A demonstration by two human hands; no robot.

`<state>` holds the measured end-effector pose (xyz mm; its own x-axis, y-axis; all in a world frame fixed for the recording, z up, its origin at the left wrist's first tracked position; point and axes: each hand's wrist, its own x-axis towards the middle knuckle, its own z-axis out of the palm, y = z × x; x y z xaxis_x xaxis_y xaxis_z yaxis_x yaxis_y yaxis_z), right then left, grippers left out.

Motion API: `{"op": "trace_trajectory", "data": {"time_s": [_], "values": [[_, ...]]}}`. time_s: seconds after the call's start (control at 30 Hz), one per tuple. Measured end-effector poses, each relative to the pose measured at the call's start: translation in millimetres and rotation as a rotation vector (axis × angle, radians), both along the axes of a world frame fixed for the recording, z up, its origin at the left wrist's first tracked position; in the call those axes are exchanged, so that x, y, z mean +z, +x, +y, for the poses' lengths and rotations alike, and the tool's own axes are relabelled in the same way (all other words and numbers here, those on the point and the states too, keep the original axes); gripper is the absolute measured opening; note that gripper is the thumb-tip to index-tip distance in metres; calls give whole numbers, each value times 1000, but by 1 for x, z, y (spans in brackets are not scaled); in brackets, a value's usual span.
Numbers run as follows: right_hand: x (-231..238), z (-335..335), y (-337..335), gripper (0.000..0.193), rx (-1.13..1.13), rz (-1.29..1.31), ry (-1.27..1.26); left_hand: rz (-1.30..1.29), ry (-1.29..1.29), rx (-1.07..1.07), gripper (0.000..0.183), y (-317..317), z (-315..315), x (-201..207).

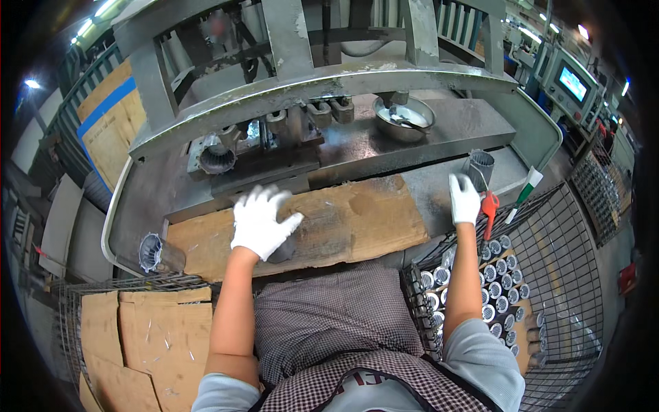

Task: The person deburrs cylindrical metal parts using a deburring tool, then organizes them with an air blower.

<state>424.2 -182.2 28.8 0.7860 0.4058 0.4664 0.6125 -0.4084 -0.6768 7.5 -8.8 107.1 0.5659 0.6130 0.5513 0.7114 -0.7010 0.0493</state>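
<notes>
2 gloved hands (262,223) (465,201), ribbed cylinder (483,170), cardboard (384,216)

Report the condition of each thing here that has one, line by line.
Left hand: open, fingers spread
Right hand: fingers blurred, grip unclear
Finned metal cylinder beside right hand: upright
Metal bowl: partly filled, white contents
Bench cardboard sheet: flat, stained
Control-panel screen: lit
Right wire basket: loaded with round parts
</notes>
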Motion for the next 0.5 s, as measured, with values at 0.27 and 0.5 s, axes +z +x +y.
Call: {"op": "trace_trajectory", "data": {"time_s": [0.27, 0.5], "values": [[83, 129, 12, 60, 149, -144, -263, 130, -341, -37, 50, -7, 5, 3], [105, 143, -64, 30, 445, -137, 277, 130, -338, -21, 53, -8, 7, 0]]}}
